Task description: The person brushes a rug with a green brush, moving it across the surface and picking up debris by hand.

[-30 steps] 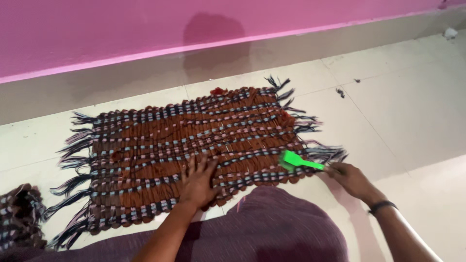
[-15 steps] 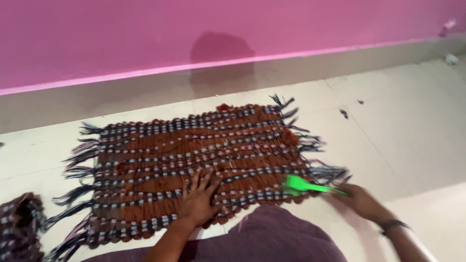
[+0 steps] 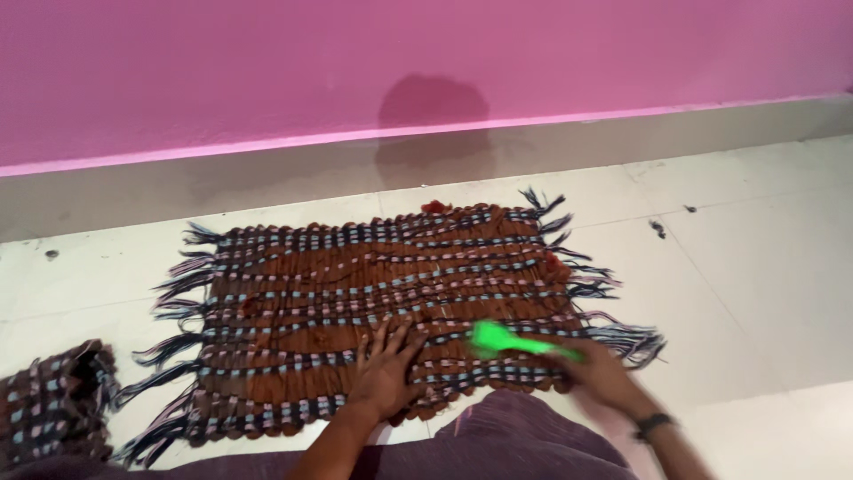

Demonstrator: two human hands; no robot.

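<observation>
We press our left hand (image 3: 384, 373) flat, fingers spread, on a woven mat (image 3: 373, 293) of brown yarn crossed by dark and pale blue bands, fringed at both short ends and lying spread on the floor. Our right hand (image 3: 600, 373) grips a bright green brush (image 3: 506, 341), blurred, its head on the mat just right of the left hand.

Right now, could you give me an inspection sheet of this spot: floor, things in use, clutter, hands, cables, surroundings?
Surface: pale tiled floor.
Things in use: brown woven mat with dark fringe, lying flat; green brush, blurred, over the mat's near right edge.
Clutter: small dark scraps on the tiles; a second woven piece at far left.
Hands: left hand pressed flat on the mat; right hand gripping the brush.
Cables: nothing seen.
Surroundings: pink wall with a grey skirting.
</observation>
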